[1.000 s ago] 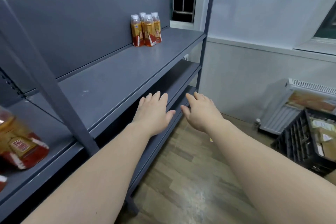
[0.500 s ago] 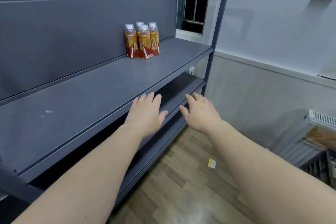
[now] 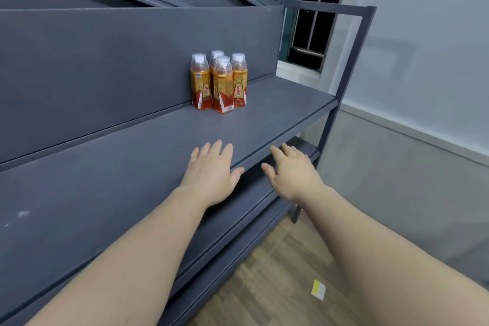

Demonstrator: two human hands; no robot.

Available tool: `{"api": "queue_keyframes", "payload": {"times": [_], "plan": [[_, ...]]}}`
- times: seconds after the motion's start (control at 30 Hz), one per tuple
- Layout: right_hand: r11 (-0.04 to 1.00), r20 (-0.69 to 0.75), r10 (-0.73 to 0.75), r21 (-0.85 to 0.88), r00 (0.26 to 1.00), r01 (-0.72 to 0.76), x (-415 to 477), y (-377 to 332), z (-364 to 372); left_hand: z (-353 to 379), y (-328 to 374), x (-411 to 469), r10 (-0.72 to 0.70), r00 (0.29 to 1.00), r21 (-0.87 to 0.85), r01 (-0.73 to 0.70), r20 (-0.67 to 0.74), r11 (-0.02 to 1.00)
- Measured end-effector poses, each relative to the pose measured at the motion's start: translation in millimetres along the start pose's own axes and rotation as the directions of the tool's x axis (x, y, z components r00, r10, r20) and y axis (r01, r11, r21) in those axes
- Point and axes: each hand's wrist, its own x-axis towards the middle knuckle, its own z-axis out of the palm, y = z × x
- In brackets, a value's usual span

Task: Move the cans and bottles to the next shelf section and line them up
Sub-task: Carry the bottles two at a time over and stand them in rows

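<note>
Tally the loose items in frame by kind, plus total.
Orange drink bottles: 4
Yellow slip on the floor: 1
Total: 5

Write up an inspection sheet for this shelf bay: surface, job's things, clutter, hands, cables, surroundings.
Surface: grey shelf, pale scuffs at its left end.
Job's things: four bottles upright, bunched against the back panel, not in one line; no cans seen.
Clutter: yellow scrap on the floor.
Hands: left hand open, over the shelf's front edge; right hand open, past that edge; both hold nothing.
Cables: nothing seen.
Surroundings: barred window beyond the shelf's end; grey wall.
</note>
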Motion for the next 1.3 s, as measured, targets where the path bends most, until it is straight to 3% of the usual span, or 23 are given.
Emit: {"api": "queue_keyframes", "payload": {"times": [0.33,0.63,1.17,1.3], "plan": [[0.999,0.007,-0.036,-0.021,0.999,0.036,114.8,13.5,-5.2,4.4,-17.1,106.7,-0.057,0.998,0.010,0.057,0.020,0.998],[0.988,0.045,-0.157,0.001,0.987,0.157,209.4,39.0,-4.7,13.8,-12.4,180.0,-0.173,0.985,0.037,0.172,0.005,0.984],[0.930,0.130,-0.366,0.077,0.921,0.359,335.7,89.1,-16.8,20.4,24.1,268.2,-0.466,0.883,-0.023,0.466,-0.046,0.885],[0.918,0.131,-0.390,0.134,0.911,0.373,357.0,85.2,-9.3,28.6,10.5,284.2,-0.535,0.841,-0.143,0.522,-0.082,0.841]]}}
